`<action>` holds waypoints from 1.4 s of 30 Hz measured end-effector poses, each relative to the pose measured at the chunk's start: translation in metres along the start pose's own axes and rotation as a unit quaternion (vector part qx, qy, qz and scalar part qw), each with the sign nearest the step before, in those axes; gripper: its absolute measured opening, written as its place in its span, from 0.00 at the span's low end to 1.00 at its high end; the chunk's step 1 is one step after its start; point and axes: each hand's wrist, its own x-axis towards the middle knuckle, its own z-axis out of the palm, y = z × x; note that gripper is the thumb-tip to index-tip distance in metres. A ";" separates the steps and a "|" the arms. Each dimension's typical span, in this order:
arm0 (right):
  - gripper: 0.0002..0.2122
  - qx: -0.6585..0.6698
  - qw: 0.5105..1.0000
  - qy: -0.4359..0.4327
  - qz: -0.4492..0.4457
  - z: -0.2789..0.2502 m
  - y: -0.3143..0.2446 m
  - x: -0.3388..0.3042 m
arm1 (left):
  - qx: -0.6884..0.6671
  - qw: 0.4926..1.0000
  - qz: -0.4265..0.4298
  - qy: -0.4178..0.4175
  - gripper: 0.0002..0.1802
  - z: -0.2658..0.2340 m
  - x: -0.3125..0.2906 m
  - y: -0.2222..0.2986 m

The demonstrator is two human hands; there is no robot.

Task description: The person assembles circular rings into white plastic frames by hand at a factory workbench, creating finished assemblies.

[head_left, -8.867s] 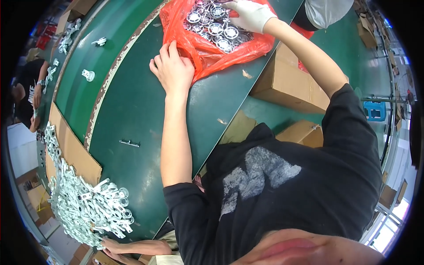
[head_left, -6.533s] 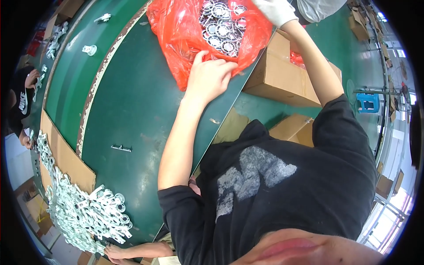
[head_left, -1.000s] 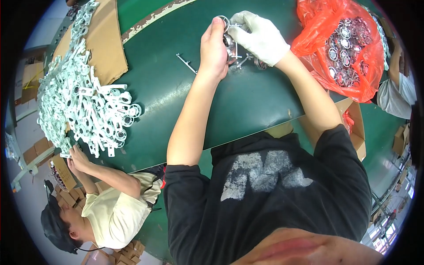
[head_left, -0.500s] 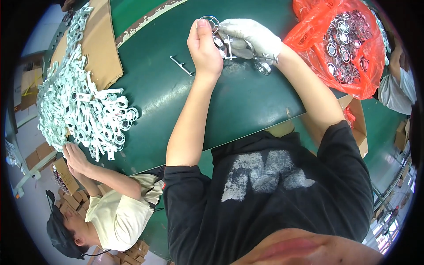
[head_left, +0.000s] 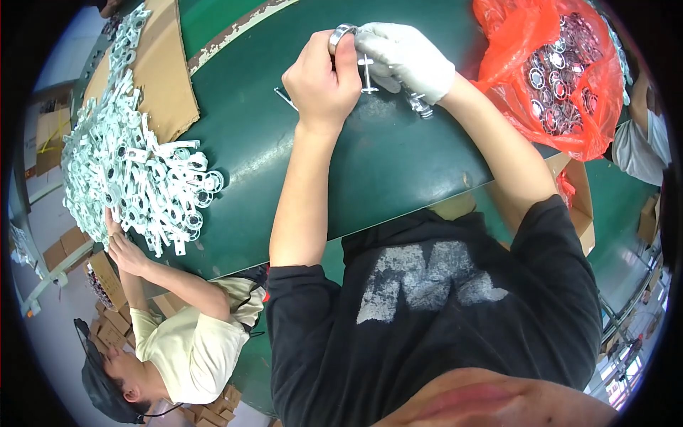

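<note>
Bare and closed, my left hand (head_left: 321,89) pinches a chrome ring (head_left: 342,34) between thumb and fingers above the far part of the green table. My right hand (head_left: 411,60) wears a white glove and is curled close against the ring's right side. Its inner fingers are partly hidden, but shiny parts stick out from it. A chrome crossbar piece (head_left: 367,75) projects between the two hands. Below the glove hangs a cluster of small chrome parts (head_left: 420,106). A thin chrome bar (head_left: 286,98) lies on the table, partly covered by my left hand.
A large pile of pale green-white plastic-looking parts (head_left: 153,192) covers the table's left, beside a cardboard sheet (head_left: 167,92). At right sits a red plastic bag (head_left: 498,67) of round chrome pieces (head_left: 555,75). A co-worker's hands (head_left: 128,252) are at the pile; another person's sleeve (head_left: 637,139) shows far right.
The ring in my left hand has turned from face-on to more edge-on. My left hand has shifted slightly left, covering more of the bar. The parts below the glove have turned.
</note>
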 end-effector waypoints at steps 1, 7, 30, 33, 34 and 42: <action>0.15 0.068 0.998 -0.004 0.005 0.000 0.008 0.003 | -0.037 0.998 0.032 0.031 0.13 0.002 0.002 0.001; 0.13 0.183 0.978 -0.056 0.077 -0.003 0.020 0.009 | -0.196 0.969 -0.151 -0.017 0.20 0.003 0.000 -0.013; 0.10 0.026 0.907 0.401 -0.127 -0.006 0.027 0.021 | -0.054 0.992 0.002 -0.116 0.08 0.017 -0.020 0.038; 0.11 0.017 0.915 0.383 -0.123 -0.002 0.026 0.021 | -0.071 0.992 -0.078 -0.076 0.06 0.019 -0.022 0.039; 0.11 -0.029 0.913 0.386 -0.132 -0.004 0.033 0.024 | -0.078 0.994 -0.061 -0.053 0.08 0.022 -0.022 0.035; 0.13 -0.036 0.900 0.377 -0.217 0.000 0.022 0.025 | -0.391 0.836 -0.383 -0.024 0.13 0.022 -0.026 0.046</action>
